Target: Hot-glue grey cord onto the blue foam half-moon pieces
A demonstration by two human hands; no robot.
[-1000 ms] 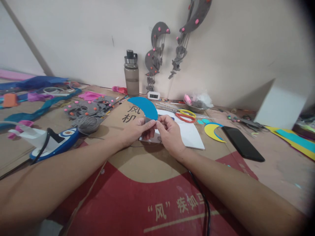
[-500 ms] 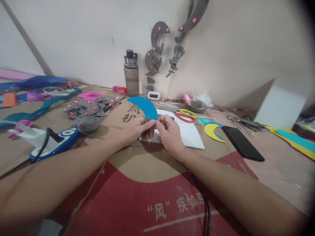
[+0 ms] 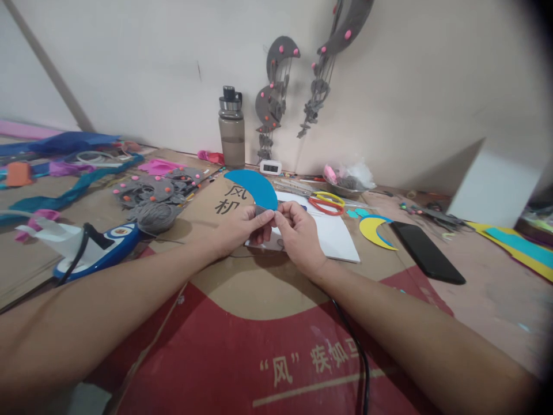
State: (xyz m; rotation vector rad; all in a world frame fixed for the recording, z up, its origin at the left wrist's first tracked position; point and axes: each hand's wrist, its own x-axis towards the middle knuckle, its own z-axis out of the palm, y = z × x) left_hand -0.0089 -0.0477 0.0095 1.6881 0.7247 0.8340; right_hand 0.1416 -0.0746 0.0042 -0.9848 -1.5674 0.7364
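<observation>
A blue crescent cutout [image 3: 254, 184], with a grey layer at its lower end, is held up over the cardboard. My left hand [image 3: 254, 225] is closed on that lower end, its thumb lying along the grey part. Close against it, my right hand [image 3: 298, 233] pinches at the crescent's bottom corner, thumb and fingertip together. A thin grey yarn hangs below the hands, and I cannot tell which fingers it runs through. Under the hands lies a white pad [image 3: 337, 239]. To the right rests a yellow crescent [image 3: 375, 232] with blue beneath it.
Scissors [image 3: 327, 203] with red and yellow handles lie behind the pad. A black phone [image 3: 427, 252] is at right. At left are a grey yarn ball [image 3: 156, 217], several dotted grey crescents [image 3: 151, 187] and a blue-white power strip [image 3: 101, 248]. A bottle [image 3: 232, 129] stands by the wall.
The view has shifted very slightly. Both hands keep the same grip on the blue crescent, with no clear movement.
</observation>
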